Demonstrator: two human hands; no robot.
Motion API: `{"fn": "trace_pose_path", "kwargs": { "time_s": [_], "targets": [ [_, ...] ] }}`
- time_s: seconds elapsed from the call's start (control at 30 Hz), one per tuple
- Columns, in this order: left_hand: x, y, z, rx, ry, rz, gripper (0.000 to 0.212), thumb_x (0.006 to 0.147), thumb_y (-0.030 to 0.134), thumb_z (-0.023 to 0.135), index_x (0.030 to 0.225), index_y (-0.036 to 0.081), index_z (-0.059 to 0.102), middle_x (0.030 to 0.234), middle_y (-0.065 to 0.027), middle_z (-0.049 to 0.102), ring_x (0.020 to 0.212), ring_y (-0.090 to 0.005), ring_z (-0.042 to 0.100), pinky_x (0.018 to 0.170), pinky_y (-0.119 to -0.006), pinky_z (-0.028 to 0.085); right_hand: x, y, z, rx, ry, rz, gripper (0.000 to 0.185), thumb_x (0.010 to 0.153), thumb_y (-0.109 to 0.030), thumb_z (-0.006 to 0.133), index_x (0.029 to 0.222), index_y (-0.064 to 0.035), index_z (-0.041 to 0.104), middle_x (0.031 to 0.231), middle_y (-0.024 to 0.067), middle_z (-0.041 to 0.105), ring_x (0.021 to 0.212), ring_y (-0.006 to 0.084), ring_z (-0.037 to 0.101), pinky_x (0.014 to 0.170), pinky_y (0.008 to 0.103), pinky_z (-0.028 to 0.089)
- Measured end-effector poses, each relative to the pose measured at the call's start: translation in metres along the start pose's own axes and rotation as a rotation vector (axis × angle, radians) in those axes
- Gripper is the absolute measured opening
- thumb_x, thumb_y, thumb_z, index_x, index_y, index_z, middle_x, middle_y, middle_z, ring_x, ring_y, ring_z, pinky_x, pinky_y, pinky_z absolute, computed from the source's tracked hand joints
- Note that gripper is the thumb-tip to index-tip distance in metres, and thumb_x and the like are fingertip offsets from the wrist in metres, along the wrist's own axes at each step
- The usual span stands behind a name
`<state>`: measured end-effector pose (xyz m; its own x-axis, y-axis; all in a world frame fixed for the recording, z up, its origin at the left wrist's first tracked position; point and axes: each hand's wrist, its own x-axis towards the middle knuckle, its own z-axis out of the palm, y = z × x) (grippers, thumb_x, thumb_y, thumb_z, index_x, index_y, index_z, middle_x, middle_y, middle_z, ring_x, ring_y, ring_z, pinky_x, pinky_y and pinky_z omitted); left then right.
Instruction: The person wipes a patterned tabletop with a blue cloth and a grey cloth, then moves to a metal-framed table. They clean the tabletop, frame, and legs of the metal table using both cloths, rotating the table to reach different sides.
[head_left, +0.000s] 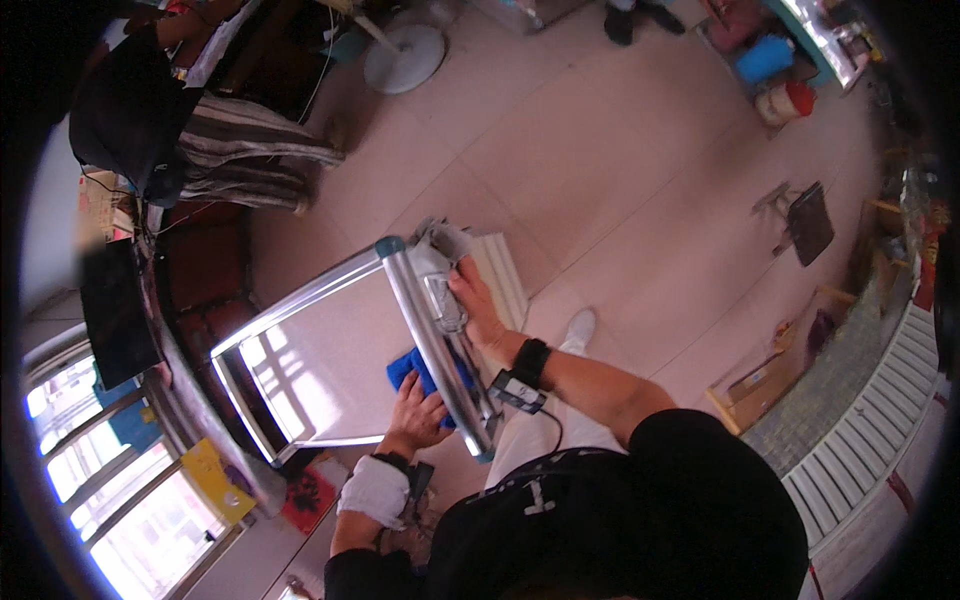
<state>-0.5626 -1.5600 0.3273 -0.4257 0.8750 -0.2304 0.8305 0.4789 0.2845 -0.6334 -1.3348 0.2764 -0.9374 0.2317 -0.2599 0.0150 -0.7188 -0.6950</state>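
My left hand presses a folded blue cloth against a glass panel set in a shiny metal frame. Part of the cloth shows beyond the frame's thick near tube, which has dark green end caps. My right hand is on the outer side of that tube, its fingers closed on a crumpled grey cloth. How far the fingers wrap around it is partly hidden. The glass carries bright window reflections. A white ribbed panel lies just past my right hand.
At the left hang striped trousers and a black garment, near a window. A round stand base rests on the tiled floor. A small dark stool stands right, with a bucket above it. Another person's shoes show at the top.
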Motion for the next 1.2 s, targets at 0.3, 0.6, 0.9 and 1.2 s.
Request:
{"fn": "trace_pose_path", "kwargs": {
  "time_s": [0.3,0.6,0.9,1.2],
  "targets": [
    [-0.003,0.004,-0.004,-0.047,-0.068,-0.045,0.054,0.053,0.037,0.080,0.103,0.023,0.068,0.121,0.0001,0.058,0.126,-0.0368,0.044,0.113,-0.059,0.027,0.079,0.091,-0.072,-0.455,-0.008,-0.090,0.034,0.101,-0.029,0.046,0.118,-0.0004,0.056,0.117,0.0145,0.058,0.112,0.0289,0.053,0.096,0.0409,0.040],
    [-0.006,0.006,0.002,0.060,-0.078,-0.039,0.054,0.065,0.053,0.070,0.116,0.034,0.071,0.130,-0.0090,0.061,0.123,-0.0322,0.052,0.107,-0.062,0.028,0.093,0.097,-0.113,-0.655,-0.219,-0.067,0.044,0.098,-0.041,0.052,0.111,0.0007,0.058,0.111,0.0223,0.054,0.108,0.0349,0.047,0.093,0.0448,0.037],
    [-0.008,0.003,0.003,0.097,-0.248,-0.124,0.061,0.073,0.042,0.066,0.133,0.031,0.061,0.145,-0.0089,0.049,0.133,-0.0378,0.038,0.113,-0.063,0.017,-0.008,0.046,-0.076,-0.703,-0.265,-0.311,0.052,0.097,-0.047,0.049,0.117,0.0000,0.059,0.112,0.0217,0.054,0.104,0.0370,0.046,0.098,0.0460,0.034],
    [0.006,0.003,0.004,0.025,0.103,-0.017,0.061,0.082,0.039,0.054,0.141,0.022,0.053,0.140,-0.0129,0.050,0.136,-0.0458,0.035,0.116,-0.062,0.016,-0.127,0.088,-0.115,-0.840,-0.163,-0.197,0.031,0.099,-0.032,0.052,0.106,-0.0034,0.061,0.104,0.0186,0.056,0.100,0.0342,0.049,0.089,0.0429,0.039]
  ]
}}
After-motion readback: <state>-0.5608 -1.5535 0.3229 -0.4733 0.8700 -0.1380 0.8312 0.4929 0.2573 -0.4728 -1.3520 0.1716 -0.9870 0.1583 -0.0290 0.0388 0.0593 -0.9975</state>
